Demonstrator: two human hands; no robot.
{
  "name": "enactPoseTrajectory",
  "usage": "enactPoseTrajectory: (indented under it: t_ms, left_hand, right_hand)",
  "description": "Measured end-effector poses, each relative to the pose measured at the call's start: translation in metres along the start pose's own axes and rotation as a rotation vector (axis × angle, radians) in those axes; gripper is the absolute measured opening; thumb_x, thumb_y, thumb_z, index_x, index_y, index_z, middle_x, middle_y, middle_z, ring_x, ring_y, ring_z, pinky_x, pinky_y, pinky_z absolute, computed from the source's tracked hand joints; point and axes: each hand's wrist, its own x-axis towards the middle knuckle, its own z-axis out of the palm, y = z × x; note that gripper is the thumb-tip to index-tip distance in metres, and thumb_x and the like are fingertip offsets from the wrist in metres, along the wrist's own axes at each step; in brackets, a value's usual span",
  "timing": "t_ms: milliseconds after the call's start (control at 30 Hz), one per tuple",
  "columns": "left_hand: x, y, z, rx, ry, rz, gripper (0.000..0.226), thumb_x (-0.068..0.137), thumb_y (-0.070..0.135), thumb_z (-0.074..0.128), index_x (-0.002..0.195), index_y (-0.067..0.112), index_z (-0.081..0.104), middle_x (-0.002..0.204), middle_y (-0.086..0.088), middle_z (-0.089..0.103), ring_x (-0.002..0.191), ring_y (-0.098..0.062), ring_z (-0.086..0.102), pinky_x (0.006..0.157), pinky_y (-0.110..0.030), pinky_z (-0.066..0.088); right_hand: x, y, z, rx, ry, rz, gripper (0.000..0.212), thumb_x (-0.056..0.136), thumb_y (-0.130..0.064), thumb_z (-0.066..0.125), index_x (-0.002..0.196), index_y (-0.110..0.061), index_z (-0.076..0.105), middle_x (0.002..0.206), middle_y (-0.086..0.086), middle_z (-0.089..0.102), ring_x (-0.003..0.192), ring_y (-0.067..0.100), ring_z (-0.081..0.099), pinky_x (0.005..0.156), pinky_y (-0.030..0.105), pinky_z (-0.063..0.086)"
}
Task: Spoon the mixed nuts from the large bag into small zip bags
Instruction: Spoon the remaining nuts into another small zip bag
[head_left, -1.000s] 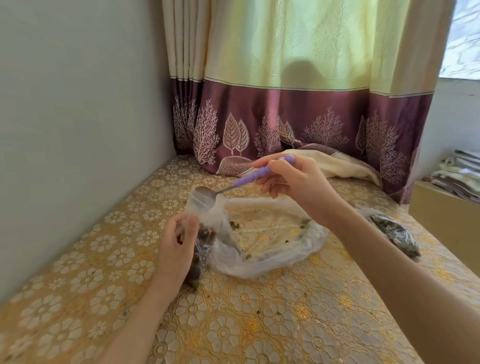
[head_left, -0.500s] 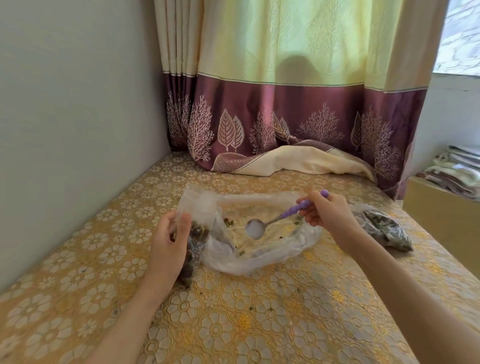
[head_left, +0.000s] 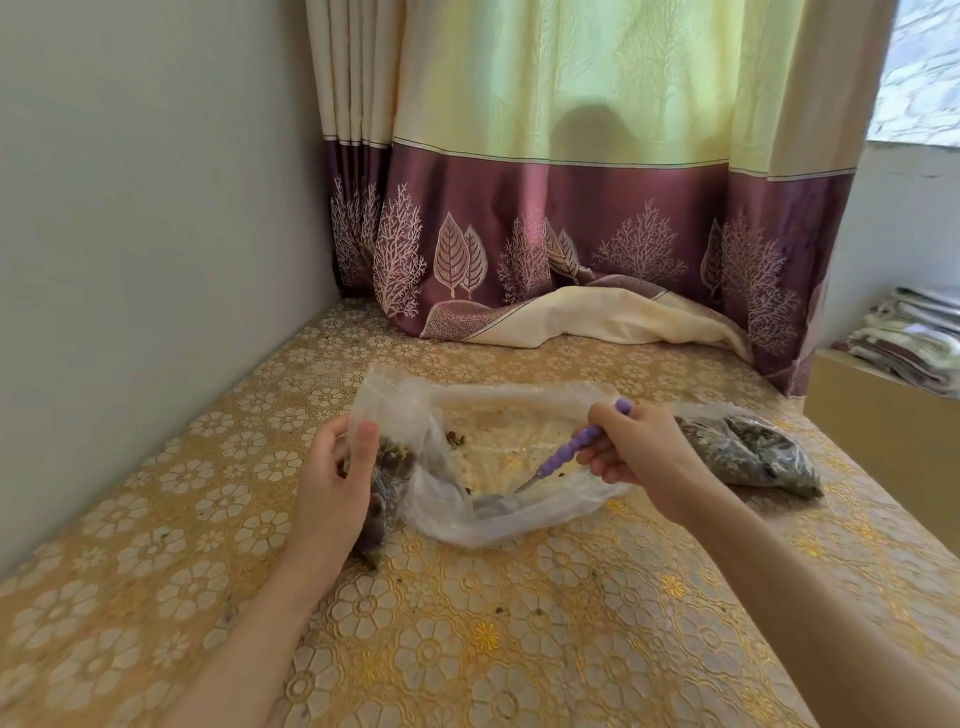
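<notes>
Head cam, the only view: my left hand (head_left: 332, 483) grips a small zip bag (head_left: 387, 467), thumb across the front of it, fingers curled round the back, and holds it upright on the table (head_left: 467, 649). Dark nuts show thru the clear plastic low in the bag; its mouth is open at the top, above my thumb.

Right hand (head_left: 641, 457) pinches the spoon (head_left: 566, 457) by its purple beaded handle, fingers curled round it, handle end poking out past my knuckles. Spoon slants down & to the left, w/ the metal bowl end inside the large bag (head_left: 519, 467), low at the near edge. Can't tell if anything's in the bowl, plastic folds hide it.

Large bag lies open & nearly flat on the table betw. my two hands, touching the small bag on its left side. Only a few bits of nut left in it, mostly a small cluster near the upper left, plus crumbs.

Filled bag (head_left: 748, 452) of dark nut mix lies on its side just beyond my right hand, on the table.

Table has a gold floral cover w/ a few crumbs on it in front of the bags. Curtain (head_left: 571, 223), pale yellow over purple w/ tree & leaf print, hangs behind, its hem bunched on the tabletop. Grey wall (head_left: 145, 234) on the left. Folded cloths (head_left: 914, 338) stacked at far right.
</notes>
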Motion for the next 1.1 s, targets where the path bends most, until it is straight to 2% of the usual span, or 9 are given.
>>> enactPoseTrajectory:
  t_ms: [200,333,467,533,633,700,900,1033,1100]
  left_hand:
    - [0.000,0.000,0.001,-0.011,-0.004,-0.001,0.075,0.062,0.088,0.040,0.112,0.033,0.048,0.115,0.001,0.063,0.110,-0.020,0.059,0.096,-0.051,0.045]
    - [0.000,-0.002,0.000,-0.016,-0.001,-0.007,0.077,0.066,0.085,0.040,0.118,0.028,0.049,0.116,0.001,0.062,0.110,-0.020,0.058,0.096,-0.051,0.045]
    - [0.001,-0.003,0.001,-0.010,-0.010,-0.013,0.052,0.071,0.079,0.040,0.104,0.041,0.049,0.115,0.003,0.062,0.111,-0.019,0.058,0.096,-0.052,0.045]
    - [0.001,-0.004,0.001,-0.015,-0.014,-0.010,0.046,0.073,0.076,0.041,0.102,0.042,0.049,0.114,0.005,0.062,0.111,-0.019,0.058,0.096,-0.051,0.045]
    - [0.002,-0.005,0.001,-0.010,-0.028,-0.006,0.053,0.075,0.074,0.040,0.112,0.036,0.049,0.116,0.006,0.061,0.110,-0.015,0.058,0.096,-0.049,0.046]
    - [0.002,-0.005,0.001,-0.005,-0.026,-0.003,0.053,0.076,0.072,0.040,0.113,0.035,0.048,0.115,0.007,0.061,0.110,-0.013,0.057,0.096,-0.047,0.046]
    - [0.003,-0.006,0.001,0.004,-0.023,-0.002,0.059,0.077,0.070,0.040,0.117,0.027,0.048,0.113,0.004,0.062,0.107,-0.015,0.059,0.096,-0.047,0.046]
    - [0.002,-0.005,0.002,0.020,-0.018,0.004,0.056,0.078,0.069,0.039,0.116,0.029,0.047,0.113,0.006,0.062,0.106,-0.013,0.059,0.095,-0.047,0.047]
    - [0.002,-0.005,0.002,0.029,-0.014,0.012,0.053,0.078,0.068,0.039,0.114,0.029,0.047,0.112,0.005,0.062,0.106,-0.015,0.059,0.096,-0.047,0.046]
  right_hand:
    - [-0.004,0.007,0.015,0.161,0.061,-0.041,0.035,0.089,-0.001,0.044,0.059,0.000,0.061,0.049,0.008,0.066,0.037,0.008,0.054,0.038,0.015,0.045]
    - [-0.001,0.012,0.027,0.199,0.064,-0.074,0.050,0.088,-0.001,0.044,0.044,-0.008,0.064,0.054,0.011,0.068,0.040,0.009,0.057,0.041,0.017,0.048]
    - [0.003,0.016,0.042,0.251,0.053,-0.054,0.042,0.090,0.000,0.042,0.053,-0.002,0.063,0.059,0.013,0.070,0.044,0.010,0.059,0.045,0.018,0.051]
    - [0.005,0.019,0.048,0.287,0.039,-0.019,0.041,0.092,-0.001,0.043,0.057,-0.001,0.064,0.065,0.015,0.071,0.052,0.013,0.064,0.052,0.020,0.056]
    - [0.005,0.023,0.051,0.379,-0.036,0.039,0.047,0.092,0.000,0.043,0.052,-0.002,0.066,0.077,0.021,0.072,0.067,0.021,0.067,0.068,0.026,0.059]
    - [0.004,0.024,0.049,0.424,-0.065,0.074,0.047,0.093,0.000,0.042,0.053,-0.001,0.067,0.078,0.022,0.072,0.067,0.021,0.068,0.071,0.026,0.059]
    - [0.003,0.022,0.038,0.448,-0.039,0.117,0.056,0.092,-0.002,0.041,0.043,-0.005,0.068,0.073,0.017,0.073,0.056,0.015,0.065,0.055,0.019,0.057]
    - [0.002,0.022,0.028,0.450,0.040,0.118,0.032,0.090,-0.003,0.043,0.068,0.001,0.065,0.065,0.012,0.072,0.051,0.012,0.065,0.046,0.017,0.052]
    - [0.001,0.020,0.022,0.454,0.065,0.091,0.028,0.089,-0.003,0.043,0.070,0.000,0.063,0.066,0.012,0.072,0.051,0.012,0.065,0.046,0.017,0.052]
